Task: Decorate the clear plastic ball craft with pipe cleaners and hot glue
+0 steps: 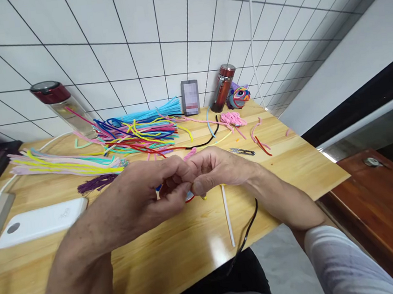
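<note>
My left hand (158, 188) and my right hand (216, 168) meet above the front of the table, fingertips pinched together. Between them is a small pipe cleaner piece (189, 196), mostly hidden by the fingers. Bits of light blue, red, yellow and dark blue show around its edges. A twisted pink end (190, 153) sticks up behind the knuckles. Below my right wrist a thin white stick (228, 218) points toward me; whether it joins the held piece I cannot tell. Thread snips (242, 151) lie just beyond my right hand.
Behind my hands lie heaped pipe cleaners (138, 132) and a pastel bundle (65, 163). A glass bottle (66, 109), a phone (190, 97), a thermos (223, 88) and a pipe cleaner figure (238, 96) stand along the wall. A white power bank (43, 222) lies left; a black cord (250, 225) crosses the front edge.
</note>
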Motion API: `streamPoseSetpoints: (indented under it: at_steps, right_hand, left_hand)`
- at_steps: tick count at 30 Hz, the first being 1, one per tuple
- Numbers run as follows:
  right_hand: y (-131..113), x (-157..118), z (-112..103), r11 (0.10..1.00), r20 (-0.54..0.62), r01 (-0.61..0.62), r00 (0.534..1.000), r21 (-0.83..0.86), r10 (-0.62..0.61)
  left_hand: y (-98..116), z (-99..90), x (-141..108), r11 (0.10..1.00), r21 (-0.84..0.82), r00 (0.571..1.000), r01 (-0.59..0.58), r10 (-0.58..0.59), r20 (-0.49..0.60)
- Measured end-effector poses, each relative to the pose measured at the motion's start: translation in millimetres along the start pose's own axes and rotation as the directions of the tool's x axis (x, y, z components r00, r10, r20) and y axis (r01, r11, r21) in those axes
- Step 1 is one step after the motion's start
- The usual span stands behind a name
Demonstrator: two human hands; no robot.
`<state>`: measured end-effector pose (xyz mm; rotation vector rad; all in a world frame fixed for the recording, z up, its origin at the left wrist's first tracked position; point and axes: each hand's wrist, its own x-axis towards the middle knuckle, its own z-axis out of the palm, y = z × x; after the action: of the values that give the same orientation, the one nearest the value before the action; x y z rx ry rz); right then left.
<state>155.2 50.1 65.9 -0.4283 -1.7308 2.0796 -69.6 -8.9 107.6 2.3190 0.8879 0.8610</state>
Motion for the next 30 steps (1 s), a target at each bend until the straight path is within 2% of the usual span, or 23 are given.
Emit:
streamPoseSetpoints:
  at_steps: [7,13,16,21,24,27,30]
  right_hand:
    - [0,-1,-5,0.996,-0.023,-0.007,1.0,-0.093,0.005]
    - [-2,-2,2,0.991,-0.032,-0.012,0.999,-0.132,0.007]
    - [-7,-3,7,0.987,-0.035,-0.019,0.999,-0.161,0.014]
    - [-9,-2,9,0.99,-0.077,0.139,0.987,-0.014,-0.139]
    - [-10,-2,9,0.984,-0.1,0.176,0.979,-0.004,-0.175]
    - [-11,-2,9,0.984,-0.135,0.177,0.975,-0.024,-0.178]
    - [-10,0,6,0.984,-0.17,0.169,0.969,-0.063,-0.177]
  left_hand:
    - [-1,5.7,4,1.0,-0.003,0.999,-0.022,0.022,-0.037]
    - [-6,6.0,4,1.0,-0.01,0.999,0.025,-0.025,-0.028]
    - [-9,3.7,4,0.997,-0.035,0.995,0.07,-0.073,-0.064]
    - [-8,-3.6,5,0.981,-0.147,0.97,0.125,-0.152,-0.188]
    - [-6,-8.5,8,0.973,-0.163,0.952,0.162,-0.197,-0.234]
    - [-6,-11.3,8,0.974,-0.148,0.955,0.172,-0.201,-0.217]
    - [-7,-10.0,7,0.985,-0.063,0.967,0.16,-0.169,-0.188]
